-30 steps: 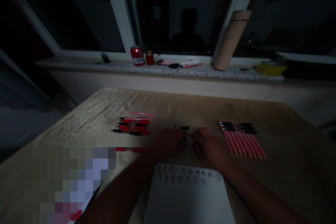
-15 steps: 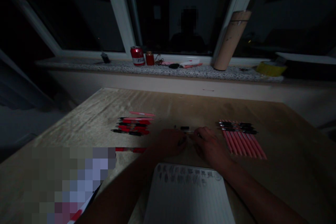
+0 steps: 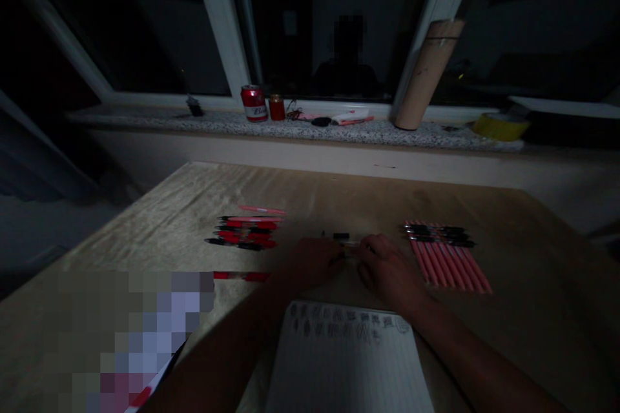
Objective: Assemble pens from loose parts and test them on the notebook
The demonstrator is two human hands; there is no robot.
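My left hand (image 3: 310, 263) and my right hand (image 3: 387, 268) meet at the middle of the wooden table (image 3: 523, 284), fingers curled together around a small dark pen part (image 3: 339, 259) that I can barely make out in the dim light. A black pen (image 3: 341, 236) lies just beyond my fingers. A lined notebook (image 3: 346, 361) with a row of written marks lies under my wrists. To the left is a group of red and black pens (image 3: 245, 232); to the right, a row of pink pens (image 3: 450, 261) with black pens (image 3: 438, 235) across their tops.
A single red pen (image 3: 241, 276) lies left of my left forearm. The stone windowsill (image 3: 145, 119) holds a red can (image 3: 254, 103), a small red jar (image 3: 276, 107), a cardboard tube (image 3: 426, 74) and a yellow tape roll (image 3: 500, 125). The window is dark.
Both hands stay together at the same spot; the fingers shift only slightly around the small dark piece.
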